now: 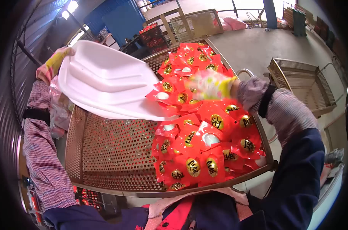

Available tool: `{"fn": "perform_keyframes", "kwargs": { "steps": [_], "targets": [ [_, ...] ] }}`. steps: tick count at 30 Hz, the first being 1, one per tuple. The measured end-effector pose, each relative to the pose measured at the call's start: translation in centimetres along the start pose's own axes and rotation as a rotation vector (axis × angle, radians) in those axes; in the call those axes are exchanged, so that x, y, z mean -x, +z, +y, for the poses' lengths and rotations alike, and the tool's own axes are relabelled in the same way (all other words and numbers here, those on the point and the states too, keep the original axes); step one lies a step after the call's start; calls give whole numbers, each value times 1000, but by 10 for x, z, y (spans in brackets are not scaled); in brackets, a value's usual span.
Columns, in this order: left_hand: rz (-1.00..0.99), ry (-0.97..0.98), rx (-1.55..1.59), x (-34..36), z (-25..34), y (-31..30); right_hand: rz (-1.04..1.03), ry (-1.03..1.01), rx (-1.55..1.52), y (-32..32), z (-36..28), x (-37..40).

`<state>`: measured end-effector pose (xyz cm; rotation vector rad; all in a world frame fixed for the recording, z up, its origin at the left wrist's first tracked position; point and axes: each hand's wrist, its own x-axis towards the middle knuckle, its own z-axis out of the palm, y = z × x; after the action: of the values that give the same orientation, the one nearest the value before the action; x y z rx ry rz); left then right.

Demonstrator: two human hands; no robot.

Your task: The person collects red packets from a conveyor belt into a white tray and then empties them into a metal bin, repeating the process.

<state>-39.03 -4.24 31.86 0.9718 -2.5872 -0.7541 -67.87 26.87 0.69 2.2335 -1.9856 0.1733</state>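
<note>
My left hand (54, 66), in a yellow patterned glove, grips the far-left rim of a white plastic scoop (105, 73). The scoop is tilted, and its right lip touches the heap of red sealed packets (189, 138). Gold ovals with black characters mark the packets; a few show a pale rounded content. Over the upper part of the heap is my right hand (212, 85), gloved and smeared by motion, so its fingers cannot be made out. The packets fill the right side of a perforated metal tray (116, 153), whose left part shows bare holed metal.
Right of the tray, a second perforated metal basket (304, 84) stands on the floor. Behind, a dark crate (154, 38) holds more red packets, beside a leaning mesh panel (197, 25). Under the tray's lower left, another dark crate (101, 201) shows red items.
</note>
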Motion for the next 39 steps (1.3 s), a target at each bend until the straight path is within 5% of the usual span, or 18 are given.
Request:
{"fn": "perform_keyframes", "kwargs": {
  "steps": [5, 6, 7, 9, 11, 13, 14, 17, 19, 21, 22, 23, 24, 25, 31, 35, 39],
  "targets": [
    [49, 68, 24, 7, -44, -13, -401, 297, -181, -31, -21, -25],
    [94, 83, 75, 14, -56, -16, -187, 224, -55, -24, -21, -30],
    [143, 100, 120, 20, -66, -22, -194, 223, -40, -14, -26, -38],
    [176, 109, 82, 23, -85, -30, -392, 108, 159, -3, -43, -49],
    [240, 111, 42, 25, -102, -26, -472, 118, 40, -18, -37, -67],
    [252, 127, 23, 29, -116, -26, -722, 391, 99, -56, -49, -100],
    [237, 61, 80, 45, -114, -22, -324, 322, -155, -35, -23, -104],
    [191, -50, 45, 69, -159, -42, -245, 332, -11, 16, -7, -123],
    [276, 46, 385, 86, -219, -40, -218, 265, 221, 59, 14, -114],
    [320, -15, 565, 133, -246, -28, -445, 179, 174, 35, 27, -132],
    [356, 7, 602, 150, -274, -25, -265, 259, 219, 35, 46, -137],
    [396, 54, 628, 169, -299, -18, -57, 601, -118, 13, 37, -139],
    [452, 148, 641, 188, -318, -5, 24, 569, 9, 11, 36, -142],
    [388, -213, 812, 182, -372, -21, 105, 536, 136, 12, 38, -143],
    [683, -388, 806, 222, -387, 54, -134, 513, 149, 57, 54, -176],
    [631, -513, 624, 244, -364, 74, -201, 214, 79, 66, 53, -178],
    [545, -471, 533, 251, -362, 82, -201, 608, 284, 70, 65, -196]
  ]
}}
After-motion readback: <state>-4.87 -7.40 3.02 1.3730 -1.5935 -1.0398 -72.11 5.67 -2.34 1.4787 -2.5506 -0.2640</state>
